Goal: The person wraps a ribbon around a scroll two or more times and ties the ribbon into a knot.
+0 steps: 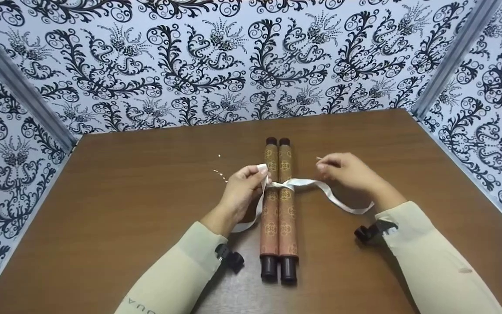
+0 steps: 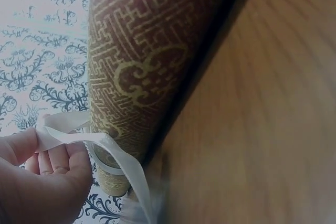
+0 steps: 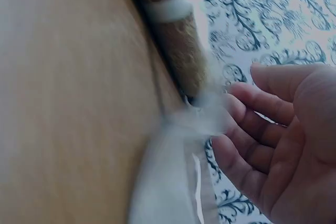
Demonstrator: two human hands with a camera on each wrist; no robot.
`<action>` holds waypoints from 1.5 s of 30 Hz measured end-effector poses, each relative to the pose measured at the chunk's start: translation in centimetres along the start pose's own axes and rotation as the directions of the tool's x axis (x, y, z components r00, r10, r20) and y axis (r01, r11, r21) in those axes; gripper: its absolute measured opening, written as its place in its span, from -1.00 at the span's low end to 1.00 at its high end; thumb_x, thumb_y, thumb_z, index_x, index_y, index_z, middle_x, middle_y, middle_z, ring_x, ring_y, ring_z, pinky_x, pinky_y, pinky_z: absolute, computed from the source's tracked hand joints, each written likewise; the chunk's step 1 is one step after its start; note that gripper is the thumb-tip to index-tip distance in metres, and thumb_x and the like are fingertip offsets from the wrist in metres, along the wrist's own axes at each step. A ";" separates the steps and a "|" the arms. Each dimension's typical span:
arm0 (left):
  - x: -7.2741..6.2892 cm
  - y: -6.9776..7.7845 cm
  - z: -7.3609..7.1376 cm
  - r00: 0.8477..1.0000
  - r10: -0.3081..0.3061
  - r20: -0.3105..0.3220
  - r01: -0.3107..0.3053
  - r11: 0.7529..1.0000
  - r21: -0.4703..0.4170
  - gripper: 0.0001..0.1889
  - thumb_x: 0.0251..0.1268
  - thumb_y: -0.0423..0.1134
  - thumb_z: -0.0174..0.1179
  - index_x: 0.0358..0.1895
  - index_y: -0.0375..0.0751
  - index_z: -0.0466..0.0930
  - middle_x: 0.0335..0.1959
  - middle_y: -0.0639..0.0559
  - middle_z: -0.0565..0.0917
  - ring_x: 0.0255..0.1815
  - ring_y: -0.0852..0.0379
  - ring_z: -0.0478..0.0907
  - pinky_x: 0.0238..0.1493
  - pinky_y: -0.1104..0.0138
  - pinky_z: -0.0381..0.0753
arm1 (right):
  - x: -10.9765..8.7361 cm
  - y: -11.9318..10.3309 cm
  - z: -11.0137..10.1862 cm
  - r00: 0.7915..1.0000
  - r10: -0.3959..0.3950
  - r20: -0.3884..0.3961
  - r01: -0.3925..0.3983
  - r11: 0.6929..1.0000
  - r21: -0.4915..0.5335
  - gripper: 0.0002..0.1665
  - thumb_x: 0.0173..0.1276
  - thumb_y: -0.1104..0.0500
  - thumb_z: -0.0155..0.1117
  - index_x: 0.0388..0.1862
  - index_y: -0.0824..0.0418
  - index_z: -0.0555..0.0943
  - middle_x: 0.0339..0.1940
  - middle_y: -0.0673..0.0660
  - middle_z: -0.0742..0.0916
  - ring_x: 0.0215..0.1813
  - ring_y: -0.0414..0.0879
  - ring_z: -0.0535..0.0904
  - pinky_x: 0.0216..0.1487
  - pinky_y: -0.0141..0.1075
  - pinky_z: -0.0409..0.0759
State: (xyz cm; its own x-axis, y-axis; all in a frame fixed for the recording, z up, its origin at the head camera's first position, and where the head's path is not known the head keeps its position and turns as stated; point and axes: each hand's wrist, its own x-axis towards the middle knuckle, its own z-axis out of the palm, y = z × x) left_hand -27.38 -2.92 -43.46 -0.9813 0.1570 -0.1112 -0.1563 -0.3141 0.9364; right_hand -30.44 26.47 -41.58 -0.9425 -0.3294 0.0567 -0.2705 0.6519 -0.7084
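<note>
Two rolled scrolls [image 1: 270, 218] with gold patterns and dark end knobs lie side by side on the table. A white ribbon [image 1: 306, 181] goes around their middle, crossing on top. With thumb and fingers, my left hand [image 1: 243, 187] pinches one part of the ribbon [image 2: 68, 137] at the scrolls' left side. To the right of the scrolls is my right hand [image 1: 349, 172]; in the right wrist view its thumb stands apart from its loosely bent fingers [image 3: 252, 150]. Another length of ribbon [image 3: 163, 182], blurred, hangs by those fingertips. In the head view that ribbon end droops toward the right wrist.
The brown wooden table [image 1: 124, 196] extends to both sides. White panels [image 1: 216, 56] with black floral patterns enclose its back and sides. Small white specks [image 1: 220, 174] show on the tabletop left of the scrolls. Black wrist devices [image 1: 232, 259] sit on both sleeves.
</note>
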 end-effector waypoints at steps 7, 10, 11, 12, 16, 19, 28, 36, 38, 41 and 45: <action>-0.1 0.1 0.1 1.000 -0.008 0.002 0.008 1.000 -0.006 -0.95 0.50 -0.38 0.20 -0.13 -0.31 0.58 -0.30 -0.04 0.68 -0.33 0.22 0.67 -0.23 0.43 0.62 | -0.1 1.8 -2.3 0.992 0.063 -0.109 -0.073 0.993 -0.095 -0.69 0.58 0.11 0.22 0.08 0.28 0.72 -0.15 0.26 0.79 -0.16 -0.05 0.62 -0.08 -0.32 0.54; -0.1 0.1 0.1 1.000 -0.004 0.005 0.004 1.000 -0.008 -0.96 0.50 -0.38 0.20 -0.18 -0.28 0.57 -0.32 -0.02 0.67 -0.34 0.22 0.66 -0.25 0.44 0.60 | -0.3 2.6 -3.1 0.989 0.072 -0.128 -0.092 0.983 -0.159 -0.70 0.56 0.13 0.25 0.08 0.29 0.72 -0.10 0.27 0.79 -0.11 0.04 0.62 -0.02 -0.20 0.53; -0.1 0.1 0.1 1.000 -0.003 0.006 0.003 1.000 -0.008 -0.95 0.50 -0.38 0.20 -0.19 -0.27 0.57 -0.33 -0.02 0.67 -0.34 0.22 0.65 -0.25 0.44 0.60 | -0.4 2.8 -3.3 0.989 0.076 -0.128 -0.098 0.979 -0.178 -0.70 0.55 0.14 0.26 0.08 0.30 0.71 -0.08 0.28 0.79 -0.08 0.07 0.63 0.01 -0.15 0.53; -0.1 0.1 0.1 1.000 -0.001 0.009 0.001 1.000 -0.005 -0.95 0.50 -0.37 0.20 -0.21 -0.26 0.57 -0.33 -0.01 0.67 -0.33 0.22 0.65 -0.25 0.44 0.60 | -0.5 3.1 -3.5 0.989 0.083 -0.125 -0.107 0.975 -0.196 -0.70 0.53 0.14 0.27 0.08 0.32 0.70 -0.06 0.29 0.79 -0.06 0.11 0.64 0.04 -0.09 0.54; -0.3 0.0 0.1 1.000 -0.020 0.013 0.020 1.000 -0.010 -0.91 0.50 -0.37 0.20 -0.26 -0.19 0.57 -0.34 0.03 0.67 -0.33 0.24 0.63 -0.23 0.43 0.58 | -0.9 3.9 -4.3 0.989 0.125 -0.085 -0.143 0.953 -0.268 -0.66 0.47 0.17 0.32 0.06 0.40 0.67 -0.07 0.36 0.77 -0.03 0.20 0.66 0.06 0.02 0.56; -0.5 0.0 0.2 0.998 -0.049 0.027 0.050 0.998 -0.031 -0.90 0.50 -0.38 0.19 -0.27 -0.18 0.58 -0.34 0.05 0.67 -0.34 0.25 0.61 -0.20 0.42 0.58 | -1.1 4.4 -4.7 0.985 0.168 -0.036 -0.171 0.935 -0.310 -0.65 0.41 0.15 0.39 0.00 0.42 0.67 -0.14 0.34 0.77 -0.11 0.16 0.65 -0.06 -0.05 0.58; -0.6 -0.3 0.5 0.998 -0.054 0.041 0.056 0.998 -0.043 -0.92 0.53 -0.38 0.15 -0.22 -0.24 0.55 -0.34 0.04 0.68 -0.36 0.25 0.61 -0.22 0.44 0.60 | -1.1 5.1 -4.8 0.976 0.218 0.017 -0.196 0.905 -0.378 -0.83 0.39 0.20 0.38 -0.26 0.33 0.69 -0.35 0.21 0.73 -0.30 0.05 0.59 -0.31 -0.21 0.50; -0.7 -0.4 0.6 0.998 -0.054 0.039 0.056 0.997 -0.045 -0.91 0.52 -0.37 0.18 -0.25 -0.21 0.54 -0.35 0.05 0.69 -0.36 0.26 0.61 -0.24 0.45 0.57 | -0.9 4.8 -4.3 0.981 0.180 -0.071 -0.190 0.962 -0.195 -0.78 0.52 0.17 0.27 -0.22 0.34 0.67 -0.33 0.19 0.75 -0.28 -0.04 0.61 -0.27 -0.30 0.53; -0.8 -0.3 0.7 0.998 -0.053 0.041 0.055 0.997 -0.050 -0.90 0.52 -0.37 0.17 -0.25 -0.21 0.53 -0.35 0.04 0.68 -0.36 0.25 0.61 -0.23 0.44 0.58 | -0.8 4.6 -4.2 0.977 0.192 -0.092 -0.197 0.979 -0.046 -0.74 0.55 0.17 0.25 -0.14 0.40 0.66 -0.31 0.18 0.77 -0.28 -0.11 0.65 -0.24 -0.35 0.60; -1.0 -0.2 0.9 0.998 -0.051 0.037 0.053 0.997 -0.053 -0.89 0.52 -0.38 0.17 -0.26 -0.21 0.52 -0.36 0.04 0.66 -0.37 0.25 0.61 -0.23 0.43 0.58 | -0.7 4.4 -4.1 0.967 0.228 -0.112 -0.207 0.963 0.171 -0.66 0.57 0.16 0.23 -0.03 0.48 0.60 -0.32 0.08 0.79 -0.28 -0.21 0.69 -0.20 -0.42 0.66; -1.0 -0.3 1.0 0.998 -0.046 0.031 0.047 0.997 -0.057 -0.90 0.53 -0.38 0.16 -0.25 -0.22 0.52 -0.36 0.04 0.65 -0.37 0.26 0.61 -0.22 0.43 0.58 | -0.3 3.9 -3.8 0.954 0.280 -0.109 -0.212 0.884 0.416 -0.73 0.59 0.12 0.22 -0.03 0.35 0.59 -0.35 -0.08 0.76 -0.27 -0.29 0.69 -0.16 -0.44 0.68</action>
State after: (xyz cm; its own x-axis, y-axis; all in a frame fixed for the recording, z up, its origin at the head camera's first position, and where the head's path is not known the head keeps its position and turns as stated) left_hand -26.23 -2.06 -43.27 -0.9693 0.2000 -0.1433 -0.2087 -0.3594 0.9096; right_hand -31.93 31.77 -41.69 -0.9961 -0.0569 -0.0676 0.0424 0.3625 -0.9310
